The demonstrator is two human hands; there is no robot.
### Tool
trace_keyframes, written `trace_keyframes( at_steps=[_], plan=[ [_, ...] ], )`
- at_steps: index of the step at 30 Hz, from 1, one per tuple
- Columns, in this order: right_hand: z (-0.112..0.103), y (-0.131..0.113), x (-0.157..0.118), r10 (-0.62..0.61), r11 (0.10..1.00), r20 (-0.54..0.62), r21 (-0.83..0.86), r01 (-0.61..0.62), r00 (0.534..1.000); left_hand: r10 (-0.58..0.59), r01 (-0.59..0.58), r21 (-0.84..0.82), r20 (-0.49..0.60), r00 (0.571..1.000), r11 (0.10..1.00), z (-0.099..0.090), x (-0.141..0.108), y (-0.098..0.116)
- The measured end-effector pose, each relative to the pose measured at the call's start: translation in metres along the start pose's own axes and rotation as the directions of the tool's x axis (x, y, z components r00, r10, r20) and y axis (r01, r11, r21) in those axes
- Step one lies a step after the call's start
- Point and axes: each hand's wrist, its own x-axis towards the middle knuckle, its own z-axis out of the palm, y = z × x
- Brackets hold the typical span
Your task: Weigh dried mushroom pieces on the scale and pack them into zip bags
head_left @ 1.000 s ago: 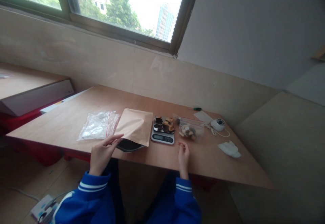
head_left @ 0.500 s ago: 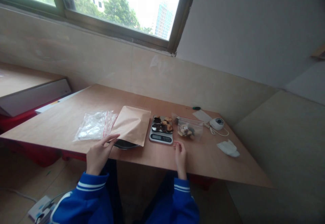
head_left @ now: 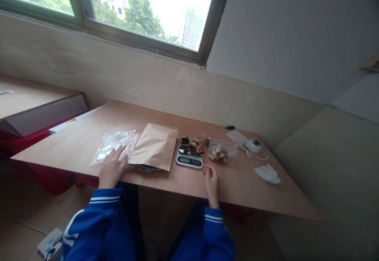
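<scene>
My left hand lies over the near edge of the clear plastic zip bags, its fingers stretched out and holding nothing. Just right of it, the brown paper pouch rests flat, with its dark-lined mouth facing me. Close to the lower right corner of a kitchen scale is my right hand. Its fingers are curled in, and nothing shows in them. Dried mushroom pieces, dark and tan, sit on the scale's plate. Beside the scale lies a clear zip bag with more pieces inside.
On the right of the table are a white camera-like device with its cable, a crumpled white tissue, a white card and a green-handled screwdriver. A power strip lies on the floor at lower left.
My left hand has let go of the paper pouch's open edge and moved left onto the plastic bags. The pouch's mouth has settled lower. My right hand has stayed put.
</scene>
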Motion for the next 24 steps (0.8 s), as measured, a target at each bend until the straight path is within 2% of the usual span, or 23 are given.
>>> trace_keyframes(
  at_steps=[3,8,11,14,16,18,19,22,24],
  plan=[
    [-0.001,0.000,-0.001,-0.011,1.000,0.002,-0.009,0.011,1.000,-0.055,0.048,0.066,0.109,0.993,0.997,0.003,0.008,-0.015],
    [0.000,-0.001,0.000,-0.005,1.000,0.002,-0.025,0.005,1.000,-0.196,0.199,-0.021,0.091,0.976,0.980,-0.007,0.009,-0.021],
    [0.001,0.000,0.001,-0.004,1.000,-0.012,-0.003,0.004,1.000,-0.264,0.258,-0.168,-0.015,0.964,0.951,-0.022,0.004,-0.010],
    [-0.001,-0.002,-0.004,0.032,0.995,-0.036,0.096,-0.029,0.999,-0.289,0.242,-0.255,-0.167,0.943,0.936,-0.041,-0.007,0.019],
    [-0.003,-0.012,-0.012,0.100,0.977,-0.080,0.198,-0.082,0.992,-0.150,0.062,-0.320,-0.256,0.955,0.945,-0.051,-0.018,0.047],
    [-0.003,-0.034,-0.024,0.145,0.954,-0.105,0.281,-0.110,0.984,0.071,-0.164,-0.382,-0.247,0.966,0.909,-0.054,-0.030,0.079],
    [-0.002,-0.050,-0.029,0.137,0.947,-0.098,0.306,-0.101,0.986,0.164,-0.250,-0.405,-0.234,0.958,0.879,-0.052,-0.037,0.095],
    [0.007,-0.104,-0.046,-0.012,0.926,0.104,0.378,-0.029,0.994,0.407,-0.424,-0.477,-0.144,0.902,0.770,-0.038,-0.056,0.134],
    [0.017,-0.134,-0.055,-0.080,0.897,0.192,0.441,-0.014,0.978,0.554,-0.504,-0.504,-0.060,0.830,0.701,-0.025,-0.066,0.151]
  ],
)
